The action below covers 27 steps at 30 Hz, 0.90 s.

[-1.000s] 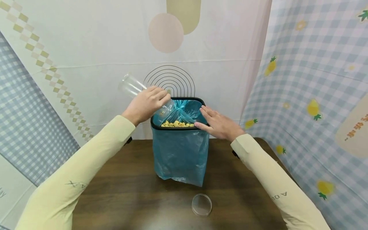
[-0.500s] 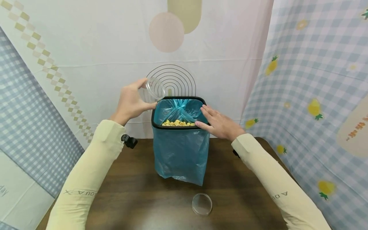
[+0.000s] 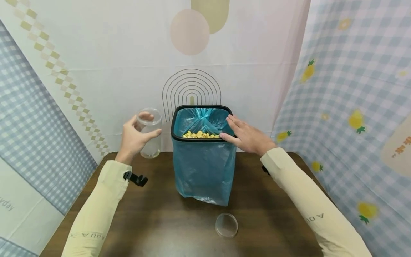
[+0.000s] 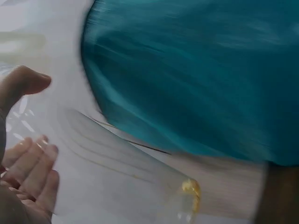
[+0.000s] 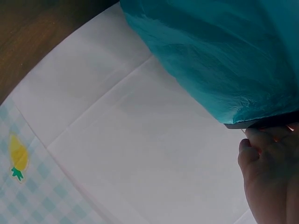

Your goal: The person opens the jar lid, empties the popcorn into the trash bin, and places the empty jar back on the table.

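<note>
To the left of the bin, my left hand [image 3: 131,139] grips a clear plastic jar [image 3: 152,141], upright with its mouth up. A few yellow crumbs [image 4: 190,186] cling near the jar's bottom in the left wrist view. A trash bin lined with a blue bag [image 3: 203,171] stands on the table, its black rim [image 3: 202,140] around the top. Popcorn [image 3: 199,135] lies inside against the bag. My right hand [image 3: 250,137] rests on the bin's right rim, fingers straight. A round clear lid [image 3: 226,225] lies flat in front of the bin.
The brown wooden table [image 3: 167,228] runs up to a white patterned cloth backdrop [image 3: 128,43] close behind the bin. A checked cloth [image 3: 350,89] hangs along the right side, and another checked cloth [image 3: 35,117] along the left.
My left hand has swung the jar from tipped over the bin to upright, then moved left and down, away from the rim. The right hand stays on the rim.
</note>
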Each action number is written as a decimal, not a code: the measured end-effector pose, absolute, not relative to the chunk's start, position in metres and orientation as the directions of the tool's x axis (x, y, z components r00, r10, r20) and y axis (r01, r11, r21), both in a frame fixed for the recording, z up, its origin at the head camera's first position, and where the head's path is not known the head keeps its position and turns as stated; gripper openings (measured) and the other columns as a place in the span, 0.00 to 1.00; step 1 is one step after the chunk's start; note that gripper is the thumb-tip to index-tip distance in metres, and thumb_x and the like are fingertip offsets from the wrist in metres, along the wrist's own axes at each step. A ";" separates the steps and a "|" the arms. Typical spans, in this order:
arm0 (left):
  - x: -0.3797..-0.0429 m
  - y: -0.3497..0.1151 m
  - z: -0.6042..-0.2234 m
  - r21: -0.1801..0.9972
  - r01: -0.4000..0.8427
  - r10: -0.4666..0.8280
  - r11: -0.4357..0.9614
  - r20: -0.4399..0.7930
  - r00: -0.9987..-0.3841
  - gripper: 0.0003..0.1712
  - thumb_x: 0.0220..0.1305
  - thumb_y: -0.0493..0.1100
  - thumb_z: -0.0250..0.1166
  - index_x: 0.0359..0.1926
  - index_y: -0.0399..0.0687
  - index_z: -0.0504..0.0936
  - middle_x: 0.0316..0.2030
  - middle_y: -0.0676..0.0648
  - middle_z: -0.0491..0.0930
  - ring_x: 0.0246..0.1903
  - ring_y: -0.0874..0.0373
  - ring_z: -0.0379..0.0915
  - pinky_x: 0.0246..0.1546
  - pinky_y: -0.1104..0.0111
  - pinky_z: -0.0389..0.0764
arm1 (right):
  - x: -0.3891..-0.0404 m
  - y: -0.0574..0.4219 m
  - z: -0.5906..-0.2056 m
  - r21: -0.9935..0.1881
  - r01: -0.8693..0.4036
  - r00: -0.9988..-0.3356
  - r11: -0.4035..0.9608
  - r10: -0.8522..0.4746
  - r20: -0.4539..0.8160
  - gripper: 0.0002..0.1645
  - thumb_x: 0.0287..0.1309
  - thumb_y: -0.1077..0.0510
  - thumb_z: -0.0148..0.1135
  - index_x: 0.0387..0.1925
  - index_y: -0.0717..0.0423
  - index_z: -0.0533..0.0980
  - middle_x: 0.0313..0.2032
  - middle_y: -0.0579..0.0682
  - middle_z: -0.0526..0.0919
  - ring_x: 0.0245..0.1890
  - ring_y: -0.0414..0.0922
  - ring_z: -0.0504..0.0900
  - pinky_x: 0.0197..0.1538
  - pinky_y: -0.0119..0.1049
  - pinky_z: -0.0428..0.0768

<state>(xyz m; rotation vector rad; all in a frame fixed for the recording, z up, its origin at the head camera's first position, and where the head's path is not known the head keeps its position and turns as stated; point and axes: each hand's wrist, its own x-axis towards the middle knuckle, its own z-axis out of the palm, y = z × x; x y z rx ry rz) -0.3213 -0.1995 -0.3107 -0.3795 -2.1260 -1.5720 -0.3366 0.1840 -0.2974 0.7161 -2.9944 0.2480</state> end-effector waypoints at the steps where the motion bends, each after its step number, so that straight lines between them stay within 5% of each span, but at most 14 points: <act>1: -0.319 -0.201 -0.319 0.828 0.473 -0.065 0.302 0.513 -0.856 0.36 0.46 0.39 0.77 0.57 0.40 0.74 0.55 0.37 0.78 0.54 0.57 0.75 0.61 0.57 0.73 | -0.337 0.184 -0.297 -0.140 -0.453 -0.891 0.880 -0.445 0.088 0.55 0.56 0.16 0.26 0.76 0.39 0.34 0.78 0.44 0.35 0.78 0.48 0.39 0.76 0.54 0.49; 11: -0.309 -0.203 -0.404 0.877 0.435 -0.151 0.204 0.467 -0.871 0.36 0.44 0.35 0.78 0.57 0.39 0.75 0.53 0.35 0.80 0.50 0.60 0.78 0.48 0.79 0.77 | -0.337 0.183 -0.294 -0.121 -0.460 -0.888 0.880 -0.452 0.090 0.56 0.56 0.17 0.26 0.76 0.42 0.36 0.78 0.46 0.36 0.78 0.50 0.40 0.76 0.55 0.49; 27: -0.309 -0.191 -0.458 0.904 0.421 -0.118 0.073 0.427 -0.896 0.38 0.42 0.32 0.78 0.57 0.35 0.74 0.53 0.30 0.79 0.43 0.70 0.80 0.42 0.80 0.79 | -0.335 0.183 -0.296 -0.129 -0.452 -0.892 0.883 -0.445 0.078 0.54 0.57 0.17 0.26 0.76 0.40 0.35 0.78 0.46 0.36 0.78 0.50 0.40 0.76 0.56 0.49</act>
